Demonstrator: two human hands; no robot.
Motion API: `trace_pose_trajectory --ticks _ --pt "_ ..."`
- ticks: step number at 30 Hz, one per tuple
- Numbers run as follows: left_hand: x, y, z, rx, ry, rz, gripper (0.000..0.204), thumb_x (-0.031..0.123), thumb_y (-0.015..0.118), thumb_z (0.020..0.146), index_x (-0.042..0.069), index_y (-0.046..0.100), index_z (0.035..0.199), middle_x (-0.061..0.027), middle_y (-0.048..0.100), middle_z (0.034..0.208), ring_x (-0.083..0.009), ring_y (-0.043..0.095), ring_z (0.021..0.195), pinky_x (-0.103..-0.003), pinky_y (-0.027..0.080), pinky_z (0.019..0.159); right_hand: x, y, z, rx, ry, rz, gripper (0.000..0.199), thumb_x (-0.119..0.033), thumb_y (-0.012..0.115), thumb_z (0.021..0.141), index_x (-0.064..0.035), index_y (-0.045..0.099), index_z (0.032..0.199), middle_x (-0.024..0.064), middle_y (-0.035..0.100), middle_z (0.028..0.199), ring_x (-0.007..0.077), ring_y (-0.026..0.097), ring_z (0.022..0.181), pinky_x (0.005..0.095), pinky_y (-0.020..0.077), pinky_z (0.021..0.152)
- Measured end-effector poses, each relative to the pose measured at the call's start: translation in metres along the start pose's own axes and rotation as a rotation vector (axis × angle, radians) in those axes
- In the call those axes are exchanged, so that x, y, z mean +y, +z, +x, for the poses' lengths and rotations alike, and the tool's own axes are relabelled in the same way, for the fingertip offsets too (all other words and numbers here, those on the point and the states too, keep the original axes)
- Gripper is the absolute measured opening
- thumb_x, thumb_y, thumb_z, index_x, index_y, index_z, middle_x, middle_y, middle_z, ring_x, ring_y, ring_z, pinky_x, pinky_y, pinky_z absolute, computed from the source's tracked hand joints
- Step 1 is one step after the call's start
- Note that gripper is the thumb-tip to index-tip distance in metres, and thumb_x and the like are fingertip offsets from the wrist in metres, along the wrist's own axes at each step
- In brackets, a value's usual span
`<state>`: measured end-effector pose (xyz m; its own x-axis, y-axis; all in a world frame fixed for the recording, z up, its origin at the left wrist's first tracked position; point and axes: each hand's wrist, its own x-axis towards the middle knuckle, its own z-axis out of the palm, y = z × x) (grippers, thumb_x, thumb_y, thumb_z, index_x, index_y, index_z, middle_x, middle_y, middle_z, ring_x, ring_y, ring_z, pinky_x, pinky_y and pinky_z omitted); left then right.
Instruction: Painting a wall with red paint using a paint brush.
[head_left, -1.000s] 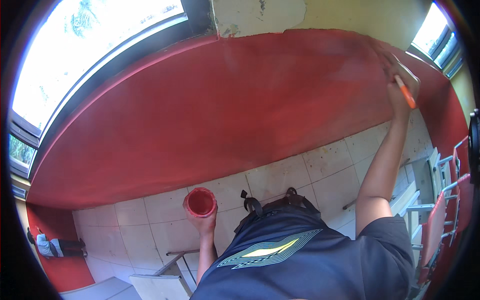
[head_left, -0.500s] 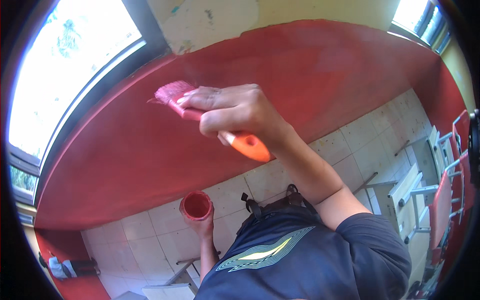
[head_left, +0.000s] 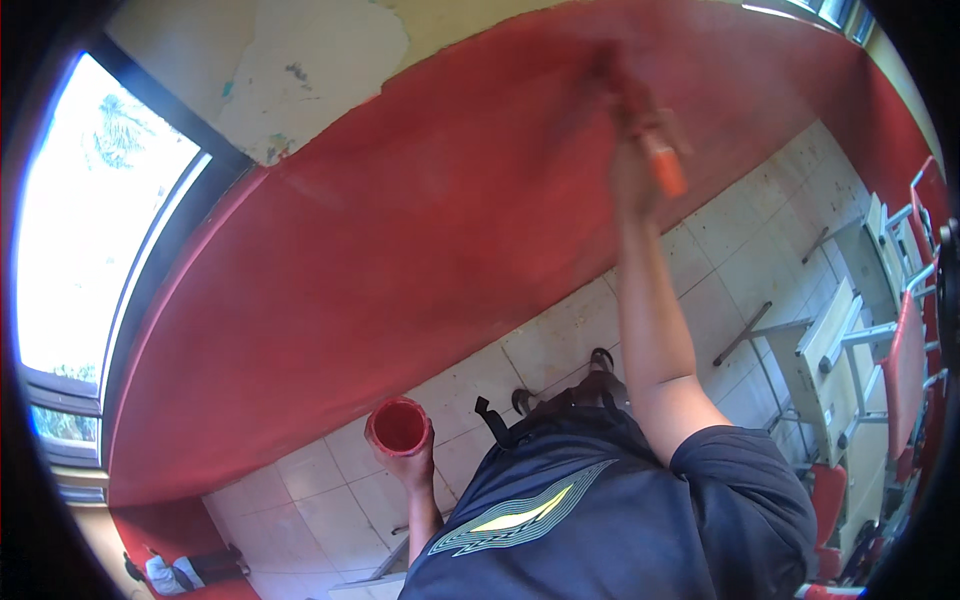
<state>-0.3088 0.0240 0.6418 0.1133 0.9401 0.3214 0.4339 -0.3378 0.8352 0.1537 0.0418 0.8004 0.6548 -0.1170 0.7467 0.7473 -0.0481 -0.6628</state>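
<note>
My right hand (head_left: 638, 165) is raised against the red-painted wall (head_left: 430, 230), closed around a paintbrush with an orange handle (head_left: 667, 174). The brush head points up the wall, blurred by motion, at a dark patch of red; whether the bristles touch is hard to tell. Low on the left, my left hand (head_left: 415, 468) grips a round container (head_left: 371, 436) from below. Red coats its rim and inside, and its mouth faces up toward me.
Above the red stretches a cream wall part (head_left: 320, 60) with patchy spots. A dark-framed window (head_left: 180, 120) is at left. Desks (head_left: 825, 350) and red chairs (head_left: 905, 370) crowd the right. A person (head_left: 170, 572) is at far lower left. Pale tiles (head_left: 560, 330) cover the floor.
My right hand has carried the brush up and right, from in front of the wall near the window to higher on the red area. The left hand still holds the container; the view has shifted.
</note>
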Motion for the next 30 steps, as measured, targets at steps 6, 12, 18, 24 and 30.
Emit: trace_pose_trajectory --ticks 6,12,18,24,30 --pt "0.000 0.009 0.004 0.000 -0.023 -0.038 0.079 0.014 0.090 0.063 0.005 0.048 0.129 -0.0108 0.055 0.123 -0.0244 0.057 0.114 -0.037 0.049 0.096 -0.093 0.016 -0.095 -0.617 -0.151 1.097 0.025 0.014 0.065 0.074 -0.0042 0.054 0.061 0.0046 0.055 0.059 0.0239 0.074 0.089 0.0327 0.0608 0.078" --pt "0.013 0.023 0.011 -0.013 0.034 -0.042 0.079 0.014 0.090 0.063 0.005 0.047 0.129 -0.0106 0.055 0.123 -0.0246 0.057 0.114 -0.037 0.049 0.095 -0.025 0.013 -0.051 -0.297 -0.104 0.565 0.036 0.001 0.079 0.076 -0.0070 0.048 0.059 0.0041 0.054 0.059 0.0238 0.073 0.084 0.0329 0.0537 0.061" --pt "0.019 0.029 0.000 0.039 0.027 -0.009 0.080 0.013 0.090 0.063 0.005 0.047 0.130 -0.0109 0.054 0.124 -0.0249 0.056 0.115 -0.037 0.048 0.096 0.064 -0.010 0.023 0.070 -0.037 0.245 0.034 -0.005 0.080 0.080 -0.0075 0.050 0.063 0.0003 0.050 0.062 0.0122 0.046 0.055 0.0266 0.0356 0.049" --pt "0.024 0.041 -0.011 0.076 0.037 0.040 0.079 0.008 0.089 0.064 0.007 0.046 0.130 -0.0084 0.054 0.123 -0.0217 0.055 0.112 -0.034 0.050 0.092 0.050 0.007 -0.008 -0.019 -0.063 0.190 0.042 0.001 0.079 0.078 -0.0075 0.041 0.060 0.0029 0.051 0.060 0.0094 0.050 0.057 0.0264 0.0437 0.054" --pt "0.053 0.060 -0.013 0.072 0.002 0.049 0.078 0.014 0.090 0.063 0.004 0.048 0.128 -0.0119 0.055 0.122 -0.0264 0.057 0.110 -0.037 0.049 0.092 -0.017 -0.001 -0.050 -0.445 -0.290 0.605 0.033 0.002 0.077 0.068 -0.0102 0.048 0.059 0.0117 0.068 0.076 0.0208 0.063 0.054 0.0282 0.0472 0.047"
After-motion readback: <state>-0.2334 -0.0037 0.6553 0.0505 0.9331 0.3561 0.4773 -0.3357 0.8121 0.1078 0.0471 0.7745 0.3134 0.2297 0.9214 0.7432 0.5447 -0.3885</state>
